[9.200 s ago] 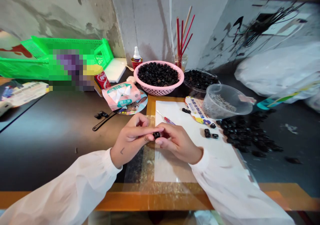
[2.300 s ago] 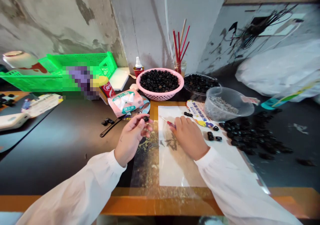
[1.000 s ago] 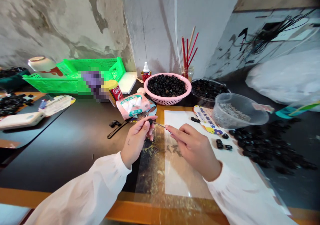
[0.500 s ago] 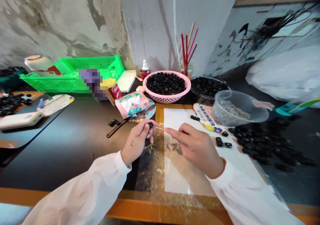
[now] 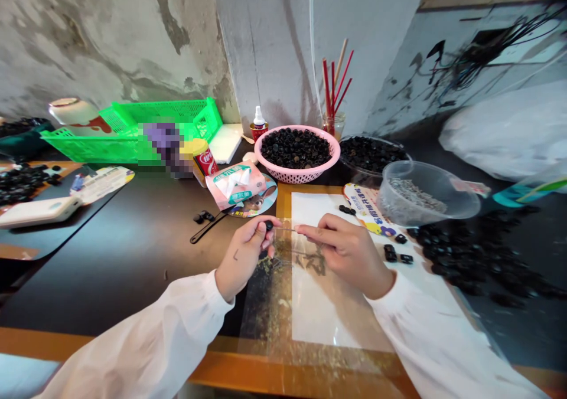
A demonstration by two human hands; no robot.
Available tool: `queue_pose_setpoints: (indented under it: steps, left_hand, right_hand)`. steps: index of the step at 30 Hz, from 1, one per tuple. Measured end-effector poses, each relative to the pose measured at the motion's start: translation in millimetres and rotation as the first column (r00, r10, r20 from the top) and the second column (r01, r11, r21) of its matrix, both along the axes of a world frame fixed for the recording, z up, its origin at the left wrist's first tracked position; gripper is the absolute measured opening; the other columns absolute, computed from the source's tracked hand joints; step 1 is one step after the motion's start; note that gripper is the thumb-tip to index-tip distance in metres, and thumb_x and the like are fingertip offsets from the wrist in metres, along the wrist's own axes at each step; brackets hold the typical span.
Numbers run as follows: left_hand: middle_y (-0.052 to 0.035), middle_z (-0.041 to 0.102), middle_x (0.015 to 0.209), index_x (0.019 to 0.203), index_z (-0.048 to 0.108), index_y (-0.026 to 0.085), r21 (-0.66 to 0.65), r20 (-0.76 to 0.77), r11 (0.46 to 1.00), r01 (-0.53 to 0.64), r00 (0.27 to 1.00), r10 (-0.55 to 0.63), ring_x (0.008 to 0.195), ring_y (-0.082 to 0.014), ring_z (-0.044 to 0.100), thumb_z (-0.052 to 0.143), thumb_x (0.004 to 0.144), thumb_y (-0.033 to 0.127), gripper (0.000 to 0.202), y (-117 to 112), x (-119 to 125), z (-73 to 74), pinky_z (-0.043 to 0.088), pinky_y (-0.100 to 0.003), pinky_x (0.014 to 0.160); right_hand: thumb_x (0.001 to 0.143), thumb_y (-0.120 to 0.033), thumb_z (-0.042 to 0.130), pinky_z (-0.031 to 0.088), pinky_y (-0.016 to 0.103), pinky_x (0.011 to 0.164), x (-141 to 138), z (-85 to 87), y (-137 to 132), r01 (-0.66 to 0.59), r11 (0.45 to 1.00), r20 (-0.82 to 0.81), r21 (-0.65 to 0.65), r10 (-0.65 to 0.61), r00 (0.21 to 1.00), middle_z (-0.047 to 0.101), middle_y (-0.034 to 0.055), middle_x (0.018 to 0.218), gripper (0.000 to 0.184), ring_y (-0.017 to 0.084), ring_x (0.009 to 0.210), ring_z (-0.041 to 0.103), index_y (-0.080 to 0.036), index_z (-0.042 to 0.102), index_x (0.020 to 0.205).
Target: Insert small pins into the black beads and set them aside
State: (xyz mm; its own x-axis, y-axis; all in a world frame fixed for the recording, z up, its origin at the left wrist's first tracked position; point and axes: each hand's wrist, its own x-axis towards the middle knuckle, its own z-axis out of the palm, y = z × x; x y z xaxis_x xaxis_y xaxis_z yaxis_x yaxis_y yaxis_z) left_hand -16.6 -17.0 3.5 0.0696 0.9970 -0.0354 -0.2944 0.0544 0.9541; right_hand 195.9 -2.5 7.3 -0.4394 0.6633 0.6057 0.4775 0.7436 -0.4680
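Note:
My left hand (image 5: 245,254) pinches a small black plastic part (image 5: 268,225) between thumb and fingertips, just above the table. My right hand (image 5: 349,251) is closed on a thin screwdriver (image 5: 287,229) whose metal tip points left into that black part. Both hands hover over the left edge of a white sheet (image 5: 336,281) on the table. Two loose black parts (image 5: 396,254) lie on the sheet to the right of my right hand. White sleeves cover both arms.
A pink basket (image 5: 300,151) of black parts, a dark bowl (image 5: 370,154) and a clear tub (image 5: 420,195) stand behind the sheet. A heap of black parts (image 5: 473,257) lies at right. Tissue pack (image 5: 237,183), green crate (image 5: 128,130), a red can (image 5: 204,162), glue bottle (image 5: 258,121) at left.
My right hand picked the screwdriver up off the sheet and brought its tip to the black part in my left hand. In the last half second the hands barely moved.

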Motion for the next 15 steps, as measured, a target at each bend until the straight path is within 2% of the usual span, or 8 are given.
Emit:
queue_pose_setpoints:
  steps: [5, 8, 12, 15]
  left_hand:
    - [0.0025, 0.046, 0.067, 0.095, 0.069, 0.012, -0.060, 0.079, 0.992, -0.111, 0.990, 0.116, 0.057, -0.0080, 0.041, 0.074, 0.084, 0.045, 0.035, -2.2, 3.3, 3.8, 0.040, -0.020, 0.050]
    - [0.0012, 0.048, 0.071, 0.096, 0.069, 0.011, -0.099, 0.159, 0.983, -0.155, 0.973, 0.169, 0.059, -0.0076, 0.041, 0.075, 0.084, 0.040, 0.032, -3.2, 6.2, 8.0, 0.041, -0.019, 0.052]
    - [0.0013, 0.048, 0.072, 0.095, 0.069, 0.011, -0.091, 0.187, 0.988, -0.127, 0.972, 0.142, 0.058, -0.0072, 0.041, 0.075, 0.084, 0.039, 0.031, -0.7, 5.0, 8.5, 0.041, -0.019, 0.052]
    - [0.0018, 0.048, 0.068, 0.093, 0.070, 0.013, 0.031, 0.035, 0.998, -0.054, 0.998, 0.053, 0.056, -0.0087, 0.042, 0.073, 0.084, 0.046, 0.035, 4.0, -1.2, 6.8, 0.044, -0.023, 0.053]
  right_hand:
    - [0.093, -0.005, 0.044, 0.047, 0.023, 0.058, -15.6, -2.4, -12.4, 0.090, 0.996, 0.015, 0.028, -0.091, 0.996, 0.056, 0.0010, 0.075, 0.044, 0.012, 0.064, 0.056, -0.024, 0.075, 0.119]
    - [0.094, -0.006, 0.044, 0.049, 0.023, 0.061, -23.9, -3.2, -16.0, 0.105, 0.994, -0.014, 0.010, -0.105, 0.994, 0.055, 0.0009, 0.075, 0.043, 0.013, 0.065, 0.056, -0.022, 0.074, 0.120]
    - [0.093, -0.006, 0.048, 0.049, 0.023, 0.062, -19.6, -0.3, -8.1, 0.043, 0.998, -0.054, -0.051, -0.046, 0.998, 0.056, 0.0005, 0.076, 0.040, 0.012, 0.066, 0.057, -0.021, 0.074, 0.119]
    - [0.092, -0.006, 0.051, 0.049, 0.023, 0.062, -7.6, 5.2, 0.1, -0.018, 0.997, -0.045, -0.080, 0.015, 0.999, 0.058, -0.0001, 0.076, 0.039, 0.012, 0.066, 0.059, -0.026, 0.076, 0.116]
